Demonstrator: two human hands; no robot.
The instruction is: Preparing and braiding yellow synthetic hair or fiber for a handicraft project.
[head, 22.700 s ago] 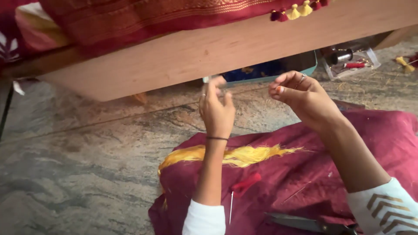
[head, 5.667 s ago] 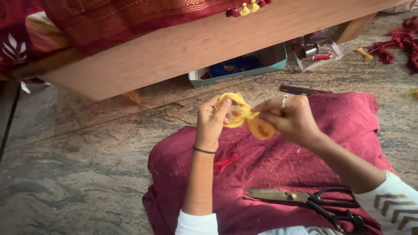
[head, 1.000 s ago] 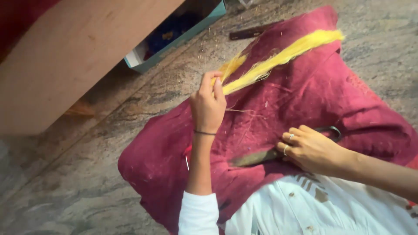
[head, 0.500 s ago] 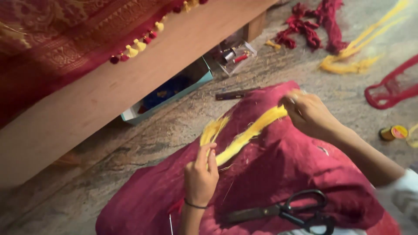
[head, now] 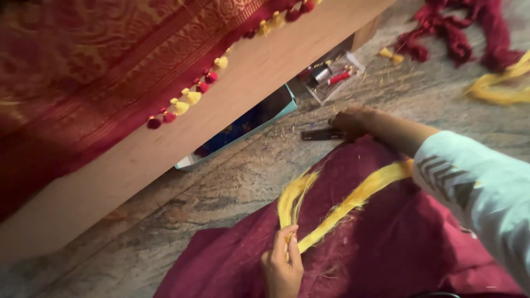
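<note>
So the main thing here is a bundle of yellow thread (head: 353,201), a long hank lying across a maroon cloth (head: 386,254) that's spread over the person's lap and the stone floor (head: 182,204). The hank runs from about the middle of the frame up toward 2 o'clock, with a shorter loose tuft forking off toward 12 from the pinch point.

The left hand (head: 282,265) sits low in the frame at roughly 6 o'clock, fingers pressed together and pinching the near end of the thread right where the two strands split.

The right hand (head: 349,120) is stretched way out toward 1 o'clock, resting at the far edge of the cloth and touching or just beside a small dark flat tool (head: 321,134) on the floor. It's a bit blurred, so I can't tell if the fingers are closed on it or just lying there.

Further out: a clear plastic box (head: 331,74) with spools and bits at 1 o'clock, a teal-edged box (head: 243,129) tucked under a wooden board (head: 165,149) around 11, and a red fabric with a row of red and yellow tassels (head: 190,98) draped over that board. More maroon yarn (head: 458,33) and another yellow thread pile (head: 499,88) sit at 2 o'clock.
</note>
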